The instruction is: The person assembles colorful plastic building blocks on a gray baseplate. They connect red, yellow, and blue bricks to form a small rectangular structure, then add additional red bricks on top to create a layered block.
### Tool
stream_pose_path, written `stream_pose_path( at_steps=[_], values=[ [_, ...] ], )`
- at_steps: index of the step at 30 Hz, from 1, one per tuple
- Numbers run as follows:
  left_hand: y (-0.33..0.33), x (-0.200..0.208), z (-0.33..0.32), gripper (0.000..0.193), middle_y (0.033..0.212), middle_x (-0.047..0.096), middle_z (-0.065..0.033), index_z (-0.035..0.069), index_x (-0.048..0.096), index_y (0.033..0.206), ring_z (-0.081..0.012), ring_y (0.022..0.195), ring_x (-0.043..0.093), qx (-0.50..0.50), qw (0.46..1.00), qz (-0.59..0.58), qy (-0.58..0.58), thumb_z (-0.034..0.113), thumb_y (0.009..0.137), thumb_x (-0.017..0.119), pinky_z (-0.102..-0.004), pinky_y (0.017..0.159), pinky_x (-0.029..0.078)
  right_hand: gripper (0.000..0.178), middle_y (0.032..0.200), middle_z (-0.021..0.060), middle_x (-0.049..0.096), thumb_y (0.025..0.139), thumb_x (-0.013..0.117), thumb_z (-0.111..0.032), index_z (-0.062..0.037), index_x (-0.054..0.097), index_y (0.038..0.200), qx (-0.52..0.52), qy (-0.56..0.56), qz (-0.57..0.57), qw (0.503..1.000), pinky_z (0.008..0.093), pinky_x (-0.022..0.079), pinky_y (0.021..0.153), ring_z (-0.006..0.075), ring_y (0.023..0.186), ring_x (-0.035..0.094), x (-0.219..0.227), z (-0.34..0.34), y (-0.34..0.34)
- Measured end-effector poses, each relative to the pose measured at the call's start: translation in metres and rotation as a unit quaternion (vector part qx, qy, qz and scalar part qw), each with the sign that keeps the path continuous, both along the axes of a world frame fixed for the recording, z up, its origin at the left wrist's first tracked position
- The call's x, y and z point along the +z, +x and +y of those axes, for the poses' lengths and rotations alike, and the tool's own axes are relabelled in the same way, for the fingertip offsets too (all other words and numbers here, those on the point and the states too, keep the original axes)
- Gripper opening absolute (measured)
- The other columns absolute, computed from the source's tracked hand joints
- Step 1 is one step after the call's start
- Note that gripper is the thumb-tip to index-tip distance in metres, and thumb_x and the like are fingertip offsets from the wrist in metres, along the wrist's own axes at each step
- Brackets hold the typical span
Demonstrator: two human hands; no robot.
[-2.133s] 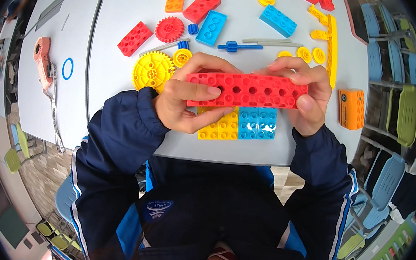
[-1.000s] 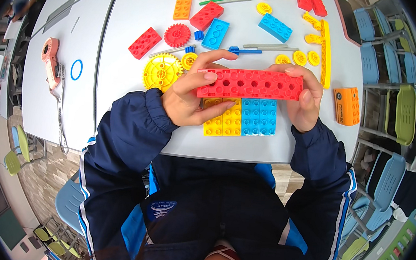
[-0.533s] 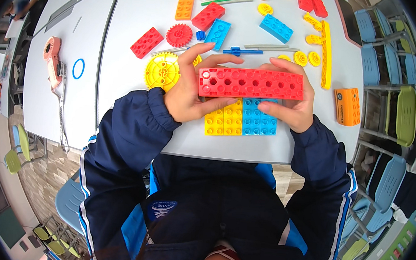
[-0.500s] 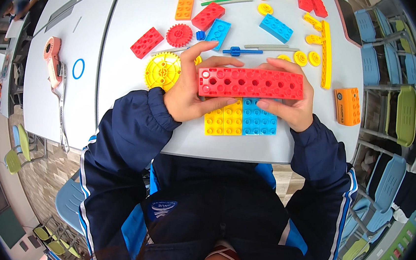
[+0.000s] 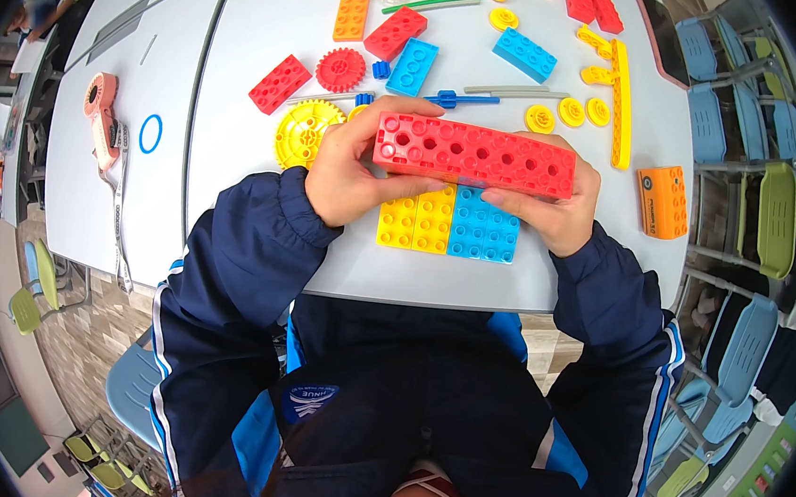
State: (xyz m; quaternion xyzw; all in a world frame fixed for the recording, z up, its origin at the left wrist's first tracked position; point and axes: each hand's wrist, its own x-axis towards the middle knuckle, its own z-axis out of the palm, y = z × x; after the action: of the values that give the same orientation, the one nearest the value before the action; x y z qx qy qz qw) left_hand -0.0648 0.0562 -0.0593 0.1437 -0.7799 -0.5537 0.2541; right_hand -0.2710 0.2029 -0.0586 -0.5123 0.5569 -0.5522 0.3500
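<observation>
My left hand point(image 5: 353, 169) is closed around the left end of a long red building-block beam point(image 5: 475, 156) with a row of holes along its side. On its right end, my right hand point(image 5: 558, 206) is wrapped, thumb along the lower edge. Flat studded blocks extend from below the beam toward me: yellow blocks point(image 5: 416, 220) on the left and blue blocks point(image 5: 485, 226) on the right, side by side. The beam hides their far ends, and whether they are joined to it I cannot tell.
Beyond my hands lie a yellow gear point(image 5: 308, 135), a red gear point(image 5: 341, 70), a blue axle point(image 5: 463, 100), a blue brick point(image 5: 525, 54) and a long yellow beam point(image 5: 621, 107). An orange block point(image 5: 662, 203) sits near the right edge. A pink handheld device point(image 5: 100, 114) with a strap lies left.
My left fingers have closed in around the beam's end, where the index finger was raised before. The beam and the yellow and blue blocks have shifted slightly left.
</observation>
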Motion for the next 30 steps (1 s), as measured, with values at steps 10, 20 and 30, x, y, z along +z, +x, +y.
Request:
stream_pose_path(
  at_steps=[10, 20, 30],
  values=[
    [-0.006, -0.007, 0.003, 0.053, 0.114, 0.065, -0.0071, 0.002, 0.056, 0.123, -0.0156, 0.105, 0.065, 0.022, 0.999, 0.03, 0.017, 0.001, 0.076, 0.082, -0.0297, 0.092, 0.053, 0.047, 0.107, 0.0126, 0.069, 0.073, 0.085, -0.006, 0.0012, 0.063, 0.114, -0.037, -0.034, 0.014, 0.999, 0.0303, 0.053, 0.088, 0.0169, 0.099, 0.066, -0.003, 0.004, 0.007],
    [0.003, -0.001, -0.003, 0.04, 0.095, 0.07, -0.007, 0.005, 0.059, 0.104, -0.0137, 0.086, 0.07, 0.012, 0.997, -0.054, -0.052, 0.011, 0.076, 0.085, -0.0251, 0.075, 0.054, 0.039, 0.108, 0.0127, 0.066, 0.099, 0.055, -0.034, 0.0027, 0.067, 0.103, -0.11, -0.183, 0.048, 0.976, 0.0319, 0.043, 0.094, 0.0187, 0.103, 0.058, -0.001, -0.018, -0.037],
    [0.004, -0.003, -0.003, 0.042, 0.093, 0.071, -0.0084, 0.005, 0.061, 0.106, -0.0146, 0.079, 0.07, 0.014, 0.996, -0.018, -0.086, 0.015, 0.075, 0.086, -0.0243, 0.07, 0.054, 0.024, 0.108, 0.0103, 0.067, 0.086, 0.072, -0.019, -0.0063, 0.07, 0.106, -0.168, -0.128, 0.363, 0.907, 0.0337, 0.047, 0.089, 0.0251, 0.1, 0.061, 0.015, -0.059, -0.05]
  ],
)
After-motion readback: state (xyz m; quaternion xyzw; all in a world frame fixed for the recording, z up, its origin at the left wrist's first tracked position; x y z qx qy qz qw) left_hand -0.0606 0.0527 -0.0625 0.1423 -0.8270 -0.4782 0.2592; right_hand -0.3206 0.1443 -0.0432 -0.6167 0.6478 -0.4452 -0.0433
